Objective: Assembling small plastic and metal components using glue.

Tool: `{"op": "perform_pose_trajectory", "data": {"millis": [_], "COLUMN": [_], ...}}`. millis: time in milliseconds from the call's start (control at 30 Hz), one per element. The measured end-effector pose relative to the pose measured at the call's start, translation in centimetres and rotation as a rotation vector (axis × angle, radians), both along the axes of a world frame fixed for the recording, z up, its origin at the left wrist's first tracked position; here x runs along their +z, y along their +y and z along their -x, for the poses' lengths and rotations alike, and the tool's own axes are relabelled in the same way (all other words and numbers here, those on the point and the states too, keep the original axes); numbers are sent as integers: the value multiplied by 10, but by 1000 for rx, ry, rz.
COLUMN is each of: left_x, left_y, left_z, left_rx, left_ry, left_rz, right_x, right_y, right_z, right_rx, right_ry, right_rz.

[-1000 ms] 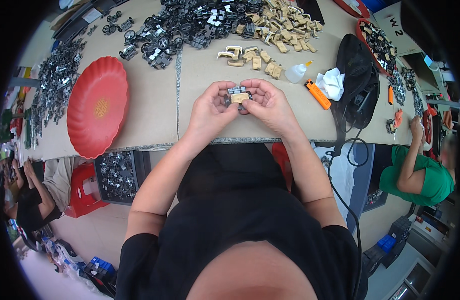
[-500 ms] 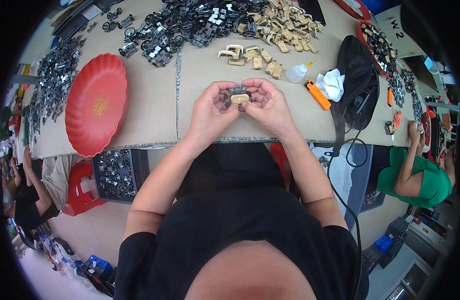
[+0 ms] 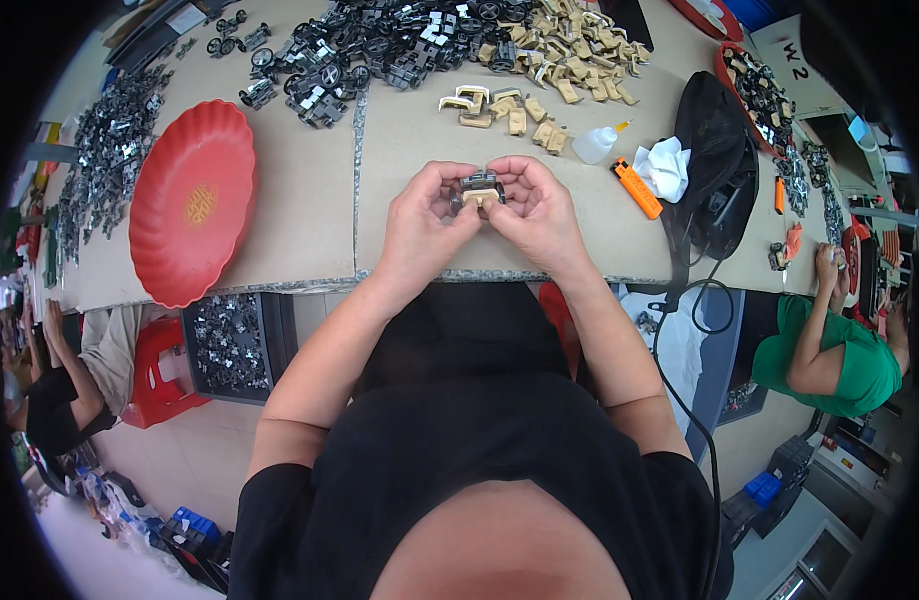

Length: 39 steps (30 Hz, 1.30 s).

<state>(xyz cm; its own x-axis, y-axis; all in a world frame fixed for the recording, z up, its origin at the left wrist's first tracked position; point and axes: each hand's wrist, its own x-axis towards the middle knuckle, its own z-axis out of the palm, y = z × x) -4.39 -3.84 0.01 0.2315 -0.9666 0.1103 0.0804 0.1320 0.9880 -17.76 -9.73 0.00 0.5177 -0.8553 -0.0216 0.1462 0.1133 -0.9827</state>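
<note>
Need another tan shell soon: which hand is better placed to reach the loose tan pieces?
Probably right: the tan pieces lie ahead of the right hand; the left hand sits farther left. Both grip the small assembly.

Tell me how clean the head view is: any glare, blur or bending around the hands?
Head view: even light, no glare; left hand and right hand sharp around the small tan-and-black part; table edge bows toward the dark fisheye rim.

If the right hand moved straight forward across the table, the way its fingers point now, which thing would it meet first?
Probably the loose tan parts lying just beyond the right hand, which holds a small tan and dark assembly; depth is uncertain.
</note>
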Motion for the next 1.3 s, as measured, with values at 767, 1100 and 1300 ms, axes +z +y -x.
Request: {"op": "perform_pose_trajectory", "data": {"millis": [767,1100,1300], "left_x": [-5,-4,1], "left_y": [-3,-2,0], "left_z": [-1,1,-1], "left_rx": [-24,4,-33], "left_ry": [-4,31,21], "left_rz": [-19,-61,-107], "right_x": [-3,-1,5], "right_y": [3,-1,-2], "right_z": [-3,-1,1], "right_rx": [-41,12,39], "right_ry": [-29,-6,23], "right_rz": [17,-5,-37]}}
